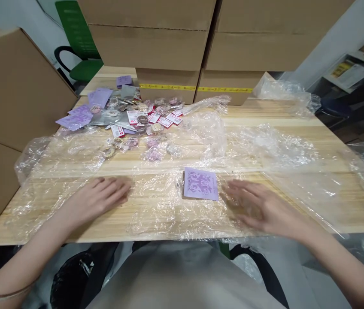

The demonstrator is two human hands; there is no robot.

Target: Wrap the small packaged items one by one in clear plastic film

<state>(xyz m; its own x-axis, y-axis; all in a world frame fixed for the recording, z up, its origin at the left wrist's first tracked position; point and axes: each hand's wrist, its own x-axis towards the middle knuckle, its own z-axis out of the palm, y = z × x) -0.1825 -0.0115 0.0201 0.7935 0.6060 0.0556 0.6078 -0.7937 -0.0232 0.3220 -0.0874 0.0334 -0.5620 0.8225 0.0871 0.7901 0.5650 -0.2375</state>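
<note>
A purple patterned card (pixel 201 183) lies flat on clear plastic film (pixel 156 214) spread over the wooden table (pixel 298 124). My left hand (pixel 100 197) rests palm down on the film, left of the card, fingers spread, holding nothing. My right hand (pixel 256 206) hovers or rests just right of the card, blurred, fingers apart and empty. Farther back lies a pile of small packaged badges and red-and-white tags (pixel 143 122), with more purple cards (pixel 83 109) at the left.
Large cardboard boxes (pixel 175 43) stack along the table's back edge, and another box (pixel 11 98) stands at the left. Crumpled clear plastic (pixel 285 92) lies at the back right and hangs over the right edge. A green chair (pixel 79 51) stands behind.
</note>
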